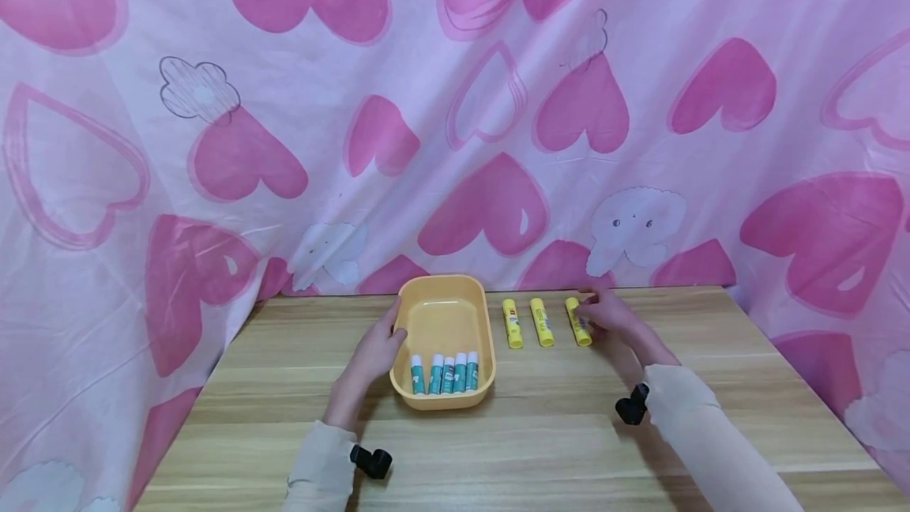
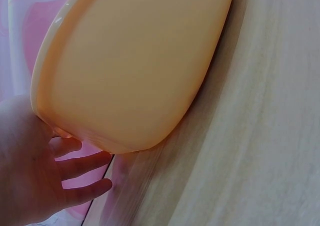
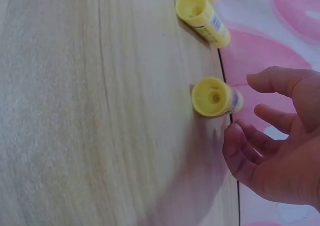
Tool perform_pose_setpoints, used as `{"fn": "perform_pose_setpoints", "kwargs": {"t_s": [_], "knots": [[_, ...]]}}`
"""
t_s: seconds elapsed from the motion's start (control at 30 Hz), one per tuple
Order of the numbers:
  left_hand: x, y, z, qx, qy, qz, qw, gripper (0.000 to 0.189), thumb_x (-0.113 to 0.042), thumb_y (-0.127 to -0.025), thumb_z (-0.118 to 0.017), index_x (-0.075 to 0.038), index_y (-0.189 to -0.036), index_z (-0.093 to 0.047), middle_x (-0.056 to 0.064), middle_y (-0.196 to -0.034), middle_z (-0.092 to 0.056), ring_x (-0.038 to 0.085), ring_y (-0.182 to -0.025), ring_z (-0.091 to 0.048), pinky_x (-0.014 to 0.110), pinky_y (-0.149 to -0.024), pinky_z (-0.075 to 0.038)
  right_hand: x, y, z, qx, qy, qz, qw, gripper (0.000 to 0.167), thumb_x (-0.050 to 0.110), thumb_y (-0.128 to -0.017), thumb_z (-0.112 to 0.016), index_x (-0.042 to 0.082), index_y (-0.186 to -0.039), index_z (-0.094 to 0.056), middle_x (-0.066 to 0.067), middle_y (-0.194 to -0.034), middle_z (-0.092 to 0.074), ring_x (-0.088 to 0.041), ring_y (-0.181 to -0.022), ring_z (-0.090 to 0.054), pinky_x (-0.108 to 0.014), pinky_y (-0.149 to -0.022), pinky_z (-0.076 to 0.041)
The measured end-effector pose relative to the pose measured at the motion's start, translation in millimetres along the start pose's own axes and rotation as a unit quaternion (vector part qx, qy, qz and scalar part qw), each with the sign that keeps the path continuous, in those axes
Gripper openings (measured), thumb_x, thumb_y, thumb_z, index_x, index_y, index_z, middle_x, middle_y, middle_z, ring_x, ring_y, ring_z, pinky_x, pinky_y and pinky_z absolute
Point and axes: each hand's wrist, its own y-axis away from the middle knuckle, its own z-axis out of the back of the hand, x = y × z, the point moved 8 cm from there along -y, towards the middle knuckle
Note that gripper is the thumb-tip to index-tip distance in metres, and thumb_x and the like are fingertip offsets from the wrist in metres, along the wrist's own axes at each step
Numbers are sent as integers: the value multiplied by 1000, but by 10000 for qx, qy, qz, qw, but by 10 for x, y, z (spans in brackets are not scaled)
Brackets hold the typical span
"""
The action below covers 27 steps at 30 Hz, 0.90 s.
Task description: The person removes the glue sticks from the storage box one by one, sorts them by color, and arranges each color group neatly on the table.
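Note:
My left hand (image 1: 373,350) grips the left side of a light orange plastic tray (image 1: 444,316), with the thumb over its rim; in the left wrist view the other fingers (image 2: 86,166) spread outside the wall. Several teal glue sticks (image 1: 448,376) with white caps lie side by side at the tray's near end. To the right of the tray, three yellow glue sticks (image 1: 543,322) lie spaced in a row. My right hand (image 1: 614,316) is at the rightmost yellow glue stick (image 3: 210,97). In the right wrist view its fingers stand apart around that stick, not closed on it.
Everything lies on a wood-grain table (image 1: 540,449). A pink cloth with hearts (image 1: 483,204) hangs right behind the table's back edge. Each wrist wears a small black camera (image 1: 372,461).

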Motion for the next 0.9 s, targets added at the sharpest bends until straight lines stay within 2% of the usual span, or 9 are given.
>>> {"fn": "perform_pose_setpoints", "kwargs": {"t_s": [0.13, 0.23, 0.33, 0.5, 0.67, 0.9], "knots": [[-4, 2, -2, 3, 22, -5, 10000, 63, -14, -102, -45, -9, -159, -20, 14, -162, -30, 32, -144, -37, 49, -119, -32, 128, 67, 64, -225, 87, 271, 9993, 50, 19, -98, -58, -1, -140, -39, -16, -105, -49, -24, -81, -49, -32, -67, -47], [-1, 4, -2, -2, -9, -6, 10000, 63, -14, -102, -45, -9, -159, -20, 14, -161, -30, 32, -144, -37, 50, -118, -32, 249, 123, 84, -329, 163, 489, 9981, 49, 20, -98, -58, -2, -140, -44, -16, -110, -52, -26, -93, -50, -30, -73, -48], [7, 4, 0, -16, -35, 14, 10000, 63, -15, -102, -45, -9, -159, -20, 15, -161, -32, 32, -143, -39, 50, -118, -33, 374, 180, 72, -355, 186, 603, 9974, 51, 22, -98, -59, -3, -141, -46, -18, -117, -54, -26, -99, -52, -32, -78, -51], [5, 5, 3, 3, -15, 28, 10000, 63, -15, -102, -45, -9, -159, -20, 14, -161, -31, 32, -144, -37, 50, -119, -32, 485, 227, 34, -247, -5, 600, 9979, 50, 24, -99, -58, 2, -142, -46, -19, -124, -53, -29, -104, -54, -43, -87, -56], [1, 3, 1, -2, 5, 22, 10000, 63, -15, -102, -45, -9, -159, -20, 14, -162, -30, 31, -145, -37, 49, -119, -31, 556, 235, -6, -214, -119, 702, 9972, 48, 23, -99, -58, 2, -141, -48, -21, -126, -55, -37, -107, -56, -44, -83, -59], [6, 5, -6, 0, 9, 80, 10000, 63, -15, -102, -45, -11, -160, -19, 12, -162, -29, 30, -145, -36, 49, -119, -31, 682, 290, -75, -53, -210, 882, 9959, 50, 24, -98, -60, 2, -141, -48, -21, -127, -56, -34, -106, -58, -46, -83, -60]]}}
